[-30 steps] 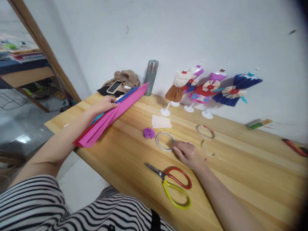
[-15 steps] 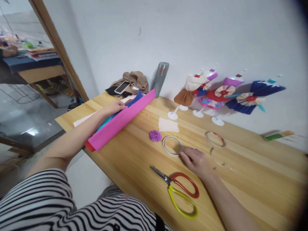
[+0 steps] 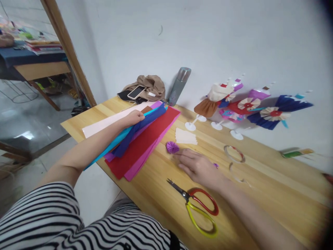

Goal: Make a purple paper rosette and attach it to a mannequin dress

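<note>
My left hand (image 3: 135, 118) is closed on the edge of a dark blue paper sheet (image 3: 142, 121). Around it lie more coloured sheets: a red sheet (image 3: 145, 140), a light blue sheet (image 3: 97, 156) and a pale pink sheet (image 3: 106, 121). My right hand (image 3: 199, 166) is low over the table, fingers stretched out, with fingertips beside a pleated purple paper rosette (image 3: 172, 147). Whether they touch it I cannot tell. The white tape roll seen earlier is hidden by this hand. Scissors (image 3: 186, 196) with red and yellow handles lie nearer to me.
Paper dresses (image 3: 248, 106) on white stands line the wall. A grey flask (image 3: 179, 86), a phone (image 3: 136, 92) and brown cloth (image 3: 151, 86) sit at the back. Another tape roll (image 3: 234, 153) and a cream paper piece (image 3: 186, 136) lie on the table (image 3: 151, 194). A person's hand (image 3: 6, 40) shows far left.
The pink sheet has been turned over towards me, with red now on top and the blue sheets uncovered. My right hand has moved left from the tape roll to beside the rosette.
</note>
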### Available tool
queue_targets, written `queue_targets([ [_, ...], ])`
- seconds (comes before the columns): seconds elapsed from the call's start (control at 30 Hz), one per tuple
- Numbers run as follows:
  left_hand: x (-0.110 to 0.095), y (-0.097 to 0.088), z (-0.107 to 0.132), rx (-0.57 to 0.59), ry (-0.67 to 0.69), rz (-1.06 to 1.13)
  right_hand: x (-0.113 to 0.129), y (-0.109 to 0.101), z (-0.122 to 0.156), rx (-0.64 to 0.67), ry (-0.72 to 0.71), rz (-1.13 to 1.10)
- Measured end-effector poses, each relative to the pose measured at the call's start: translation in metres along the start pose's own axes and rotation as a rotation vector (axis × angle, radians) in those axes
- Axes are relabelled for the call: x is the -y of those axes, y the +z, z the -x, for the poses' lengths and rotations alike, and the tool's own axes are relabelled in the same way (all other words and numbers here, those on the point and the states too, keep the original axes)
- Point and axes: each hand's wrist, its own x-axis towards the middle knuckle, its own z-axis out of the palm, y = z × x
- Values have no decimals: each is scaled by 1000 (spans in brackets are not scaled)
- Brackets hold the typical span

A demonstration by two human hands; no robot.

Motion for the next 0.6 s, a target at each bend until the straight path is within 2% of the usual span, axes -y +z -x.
queue_targets([
  [0.13, -1, -5, -1, -54, -73, 60, 10, 20, -62, 24, -80, 25],
  [0.2, -3, -9, -1, -70, -125, 84, 12, 36, -90, 159, -23, 114],
  [0.3, -4, -15, 0, -63, -214, 108, 12, 55, -121, 242, 5, 163],
  [0.43, -5, -19, 1, -27, -285, 133, 9, 61, -138, 297, 28, 193],
  [0.6, -2, -17, -2, -36, -270, 159, 8, 60, -137, 287, 70, 170],
])
